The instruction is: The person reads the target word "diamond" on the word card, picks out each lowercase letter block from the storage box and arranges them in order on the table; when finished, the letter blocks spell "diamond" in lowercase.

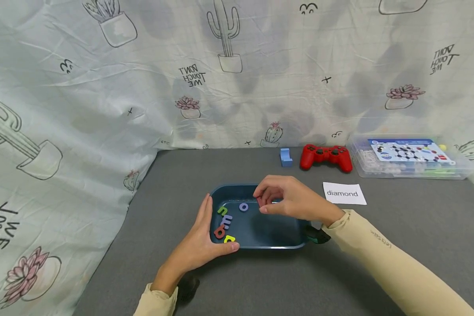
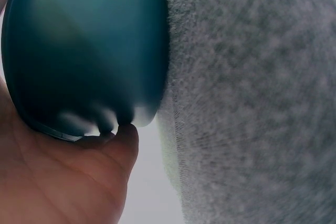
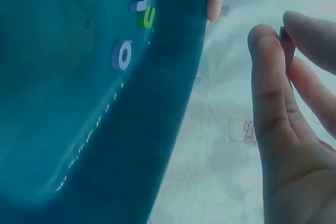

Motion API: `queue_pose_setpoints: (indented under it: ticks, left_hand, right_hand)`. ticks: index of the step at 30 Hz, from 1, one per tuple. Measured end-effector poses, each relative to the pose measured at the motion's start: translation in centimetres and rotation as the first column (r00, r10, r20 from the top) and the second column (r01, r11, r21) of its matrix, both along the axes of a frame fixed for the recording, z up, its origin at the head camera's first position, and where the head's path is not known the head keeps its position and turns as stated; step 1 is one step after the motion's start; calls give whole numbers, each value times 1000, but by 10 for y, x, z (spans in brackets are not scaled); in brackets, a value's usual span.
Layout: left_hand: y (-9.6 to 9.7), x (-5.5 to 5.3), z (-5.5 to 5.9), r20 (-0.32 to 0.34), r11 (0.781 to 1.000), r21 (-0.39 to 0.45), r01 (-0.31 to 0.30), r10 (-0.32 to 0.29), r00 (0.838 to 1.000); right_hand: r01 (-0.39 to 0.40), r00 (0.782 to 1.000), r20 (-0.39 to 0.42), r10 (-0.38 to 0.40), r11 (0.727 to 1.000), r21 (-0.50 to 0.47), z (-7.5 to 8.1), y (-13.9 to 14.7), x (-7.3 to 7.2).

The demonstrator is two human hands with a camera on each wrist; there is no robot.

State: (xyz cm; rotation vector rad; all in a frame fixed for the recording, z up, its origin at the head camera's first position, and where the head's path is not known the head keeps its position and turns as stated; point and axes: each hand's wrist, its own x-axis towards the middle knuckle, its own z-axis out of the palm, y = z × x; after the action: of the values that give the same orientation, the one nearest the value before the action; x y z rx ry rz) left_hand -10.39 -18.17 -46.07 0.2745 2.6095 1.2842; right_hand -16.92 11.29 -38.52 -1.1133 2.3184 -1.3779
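Note:
My left hand rests against the left end of a dark blue tray, fingers straight along its side and thumb at the near rim. In the left wrist view, the fingertips meet the tray's outer wall. Above the tray, my right hand pinches a small red piece between thumb and fingers; it shows mostly edge-on. Inside the tray lie a purple letter o, a green n, a purple m, a red letter and a yellow letter, mostly towards the left.
Behind the tray stand a light blue holder, a red game controller and a clear plastic box. A white card reading "diamond" lies right of the tray. Printed cloth hangs around the grey table.

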Motion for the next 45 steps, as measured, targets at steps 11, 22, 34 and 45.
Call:
queue_pose_setpoints:
  ticks: [11,22,34,45]
  left_hand:
    - [-1,0,3,4,1000,4,-6,6,1000]
    - [-1,0,4,11,1000,8,-5,5,1000]
    - [-2,-1,3,17,1000,14,-2,2,1000]
    - [-2,-1,2,9,1000,19,3,-3,1000]
  right_hand:
    - [90,996,22,-89,995,-35,2,22,3]
    - [177,984,36,-176,984,-12,-2,48,11]
    - [244,967,80,-242,970,-9,-8,71,19]
    - [316,938,145,-316,949,26,-16,90,25]
